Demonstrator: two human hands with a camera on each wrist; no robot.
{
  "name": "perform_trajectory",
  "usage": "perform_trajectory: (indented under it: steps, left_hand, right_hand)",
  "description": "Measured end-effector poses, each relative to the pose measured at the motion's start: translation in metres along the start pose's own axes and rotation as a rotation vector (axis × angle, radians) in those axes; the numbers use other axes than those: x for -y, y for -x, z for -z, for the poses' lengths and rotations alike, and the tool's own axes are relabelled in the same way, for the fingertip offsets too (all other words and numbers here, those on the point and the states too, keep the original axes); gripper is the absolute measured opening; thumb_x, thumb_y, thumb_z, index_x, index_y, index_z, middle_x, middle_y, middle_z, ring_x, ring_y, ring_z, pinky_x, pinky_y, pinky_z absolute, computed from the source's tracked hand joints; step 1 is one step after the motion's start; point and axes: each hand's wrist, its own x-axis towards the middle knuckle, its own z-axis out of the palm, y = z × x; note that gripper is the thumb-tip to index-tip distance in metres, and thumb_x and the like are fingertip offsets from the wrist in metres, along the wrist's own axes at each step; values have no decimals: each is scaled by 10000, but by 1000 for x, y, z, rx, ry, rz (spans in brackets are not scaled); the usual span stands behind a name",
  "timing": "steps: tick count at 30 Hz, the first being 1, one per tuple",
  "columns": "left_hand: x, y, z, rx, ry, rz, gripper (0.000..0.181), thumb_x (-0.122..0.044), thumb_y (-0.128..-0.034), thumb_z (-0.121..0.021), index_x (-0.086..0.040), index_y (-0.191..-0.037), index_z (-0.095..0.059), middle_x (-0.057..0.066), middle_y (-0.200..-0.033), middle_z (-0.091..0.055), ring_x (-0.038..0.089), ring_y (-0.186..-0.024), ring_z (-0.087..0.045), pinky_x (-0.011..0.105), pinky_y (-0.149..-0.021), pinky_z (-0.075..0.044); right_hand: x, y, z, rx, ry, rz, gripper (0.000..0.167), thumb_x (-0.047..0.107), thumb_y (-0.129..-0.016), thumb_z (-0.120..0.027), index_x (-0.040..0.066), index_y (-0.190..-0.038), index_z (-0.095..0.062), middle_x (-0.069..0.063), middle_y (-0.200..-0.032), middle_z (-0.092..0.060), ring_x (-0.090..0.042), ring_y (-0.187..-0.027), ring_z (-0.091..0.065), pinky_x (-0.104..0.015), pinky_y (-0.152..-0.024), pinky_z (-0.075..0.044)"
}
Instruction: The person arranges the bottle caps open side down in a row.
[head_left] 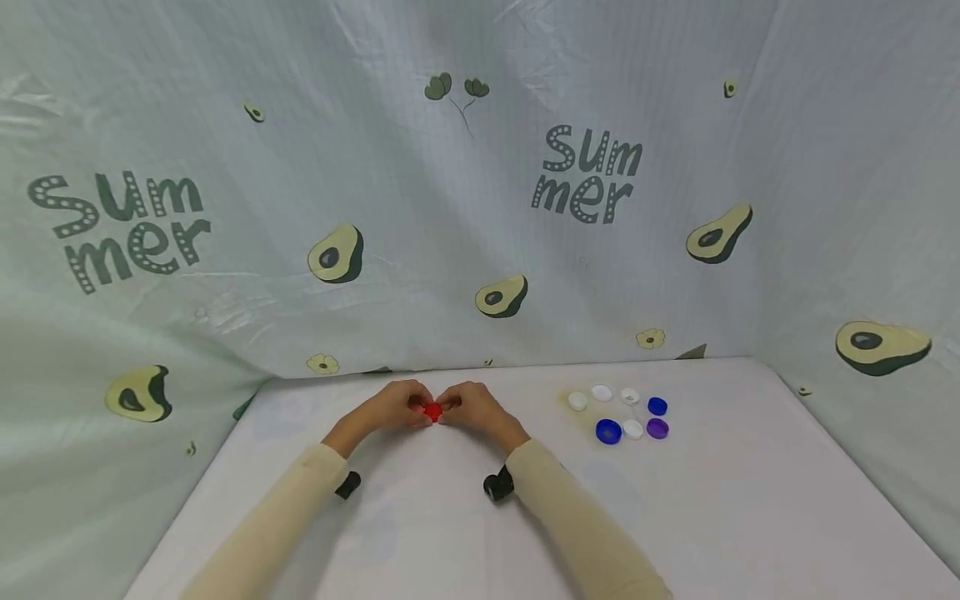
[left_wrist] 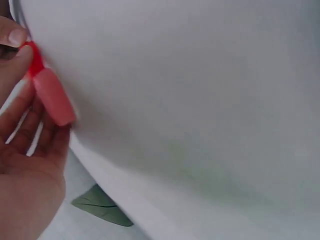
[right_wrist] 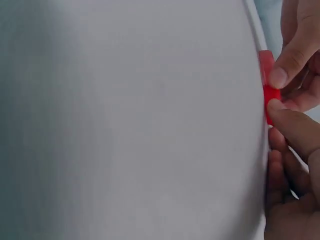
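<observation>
White surface [head_left: 435, 533] spans the lower frame, round caps [head_left: 608, 431] right of centre. Left hand [head_left: 395, 405] and right hand [head_left: 477, 407] pinch something red [head_left: 432, 412] mid-frame.

Sm. red plastic pc. [head_left: 432, 412], part bright, part pale, pinched, well L of the bigger blue cap [head_left: 609, 432].

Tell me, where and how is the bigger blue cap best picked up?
I'd probably pinch the bigger blue cap by the near and far edges of its rim, coming down from the left. It is round and lies low on the table, with a white cap close on its right and more room on its other sides. The right hand is nearer, but holds a red piece.
</observation>
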Motion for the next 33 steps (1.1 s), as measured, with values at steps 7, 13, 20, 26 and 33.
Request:
perform_trajectory:
  steps: [7,13,20,26,33]
  left_hand:
    - [-29,7,3,-100,-71,-52,453,-177,-913,-770,65,-1268,-627,195,-1238,-623,359,-1146,-601,502,-988,-512]
    - [-59,18,-4,-161,-42,-132,418,-110,-937,-727,54,-1303,-612,188,-1309,-603,377,-1190,-591,491,-975,-539]
    - [-90,18,-26,-166,0,-219,369,-113,-947,-712,3,-1288,-633,125,-1292,-626,331,-1171,-617,478,-977,-524]
    - [-112,15,-48,-86,127,-238,370,-98,-954,-700,8,-1300,-622,160,-1294,-622,366,-1176,-604,510,-986,-525]
    - [-133,4,-70,-28,162,-254,366,-108,-968,-686,10,-1307,-621,165,-1293,-631,337,-1189,-602,508,-1007,-510]
  right_hand:
    - [-3,29,58,97,141,107,250,101,-960,-714,38,-1201,-723,-35,-1094,-731,-154,-970,-669,-244,-839,-555]
    - [-23,76,102,8,170,134,191,119,-988,-676,65,-1155,-752,11,-1060,-747,-130,-950,-663,-276,-825,-563]
    - [-47,131,126,-78,201,91,193,100,-987,-662,59,-1154,-750,-37,-1075,-748,-166,-962,-679,-354,-851,-592]
    - [-62,165,144,-123,227,106,208,21,-960,-672,9,-1159,-729,-91,-1056,-732,-206,-943,-699,-345,-810,-599]
    - [-82,198,163,-208,268,106,241,-28,-914,-711,25,-1149,-731,-97,-1078,-739,-238,-954,-717,-360,-821,-603]
